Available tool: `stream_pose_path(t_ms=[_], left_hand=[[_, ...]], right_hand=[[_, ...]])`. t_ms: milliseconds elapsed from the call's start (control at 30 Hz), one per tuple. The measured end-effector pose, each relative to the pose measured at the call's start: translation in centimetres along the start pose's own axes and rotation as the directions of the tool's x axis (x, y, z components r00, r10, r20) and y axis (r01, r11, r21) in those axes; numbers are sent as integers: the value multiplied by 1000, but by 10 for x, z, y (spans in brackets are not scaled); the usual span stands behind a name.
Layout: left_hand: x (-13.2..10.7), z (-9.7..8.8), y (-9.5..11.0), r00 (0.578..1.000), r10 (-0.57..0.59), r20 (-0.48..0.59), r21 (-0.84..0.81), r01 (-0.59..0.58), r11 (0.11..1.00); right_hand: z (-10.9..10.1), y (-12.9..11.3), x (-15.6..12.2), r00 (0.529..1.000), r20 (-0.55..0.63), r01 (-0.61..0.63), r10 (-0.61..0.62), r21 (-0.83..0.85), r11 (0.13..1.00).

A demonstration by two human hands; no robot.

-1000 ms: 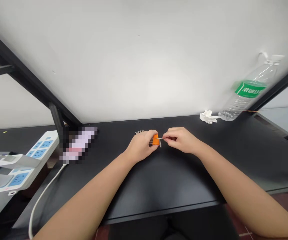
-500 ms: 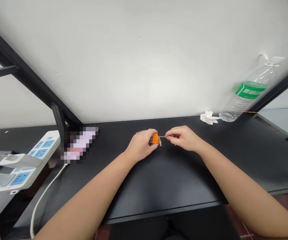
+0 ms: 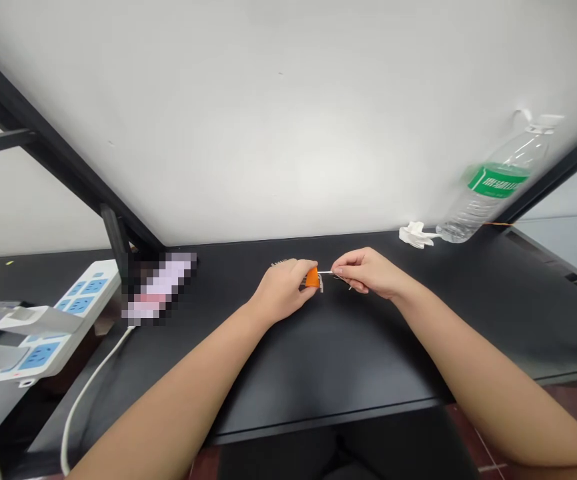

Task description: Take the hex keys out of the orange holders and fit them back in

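My left hand (image 3: 285,291) is closed around an orange hex key holder (image 3: 312,277), just above the black desk. Short bent ends of metal keys (image 3: 321,285) stick out of its right side. More metal tips (image 3: 279,263) show beyond my left knuckles. From the right, my right hand (image 3: 368,272) pinches a thin metal hex key (image 3: 325,272) between thumb and fingers. The key's left end meets the holder; whether it sits inside a slot I cannot tell. Below my right fingers a small light tip (image 3: 350,287) pokes out.
A clear bottle with a green label (image 3: 498,180) leans by the wall, beside a crumpled tissue (image 3: 417,235). On the left lie a white power strip (image 3: 85,293) with plugs, a pixelated phone (image 3: 165,283) and its white cable (image 3: 91,383). The black desk (image 3: 328,367) ends in front of me.
My right fingers have shifted slightly and curl differently around the hex key, with the lower fingers showing more. The left hand and the orange holder have barely moved.
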State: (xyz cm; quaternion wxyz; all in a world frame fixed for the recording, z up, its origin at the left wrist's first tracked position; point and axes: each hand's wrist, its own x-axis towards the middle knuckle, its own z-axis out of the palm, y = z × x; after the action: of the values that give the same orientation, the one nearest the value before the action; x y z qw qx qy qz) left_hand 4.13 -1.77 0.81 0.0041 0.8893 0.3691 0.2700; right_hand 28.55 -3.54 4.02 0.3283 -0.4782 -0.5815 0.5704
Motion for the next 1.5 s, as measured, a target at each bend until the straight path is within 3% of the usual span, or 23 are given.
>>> stream_pose_path(t_ms=[167,400,633,733,800,867,1000,1133,1300,1400,1500], left_hand=[[0,2,-1,999,25,-22,-13,-26,1000],[0,4,-2,997,62,-40,38,-60,997],[1,6,1,995,97,-28,-9,-97,995],[1,7,4,994,103,-26,-23,-104,994],[1,7,6,997,65,-42,-34,-67,997],[1,6,8,999,9,-41,-59,-11,998],[2,4,13,999,-50,18,-80,52,995],[3,4,16,995,-69,73,-56,73,996],[4,3,12,992,-42,121,-5,43,999],[3,1,8,988,-36,148,2,36,999],[3,1,5,984,-94,151,-12,96,995]], right_hand=[[0,1,2,998,-4,-64,65,88,994],[7,-4,-1,989,-45,-140,144,80,987],[13,-4,2,984,-58,-151,167,215,965],[24,1,6,989,-89,-90,115,242,966],[32,6,7,988,-154,9,13,137,991],[39,9,8,967,-197,142,-159,-99,985],[43,10,6,882,-104,332,-460,-556,762],[45,8,2,898,0,306,-440,-718,625],[41,-1,-9,894,89,360,-438,-724,588],[20,-5,-10,913,-23,215,-407,-821,528],[-7,-1,-6,965,-62,51,-254,-908,416]])
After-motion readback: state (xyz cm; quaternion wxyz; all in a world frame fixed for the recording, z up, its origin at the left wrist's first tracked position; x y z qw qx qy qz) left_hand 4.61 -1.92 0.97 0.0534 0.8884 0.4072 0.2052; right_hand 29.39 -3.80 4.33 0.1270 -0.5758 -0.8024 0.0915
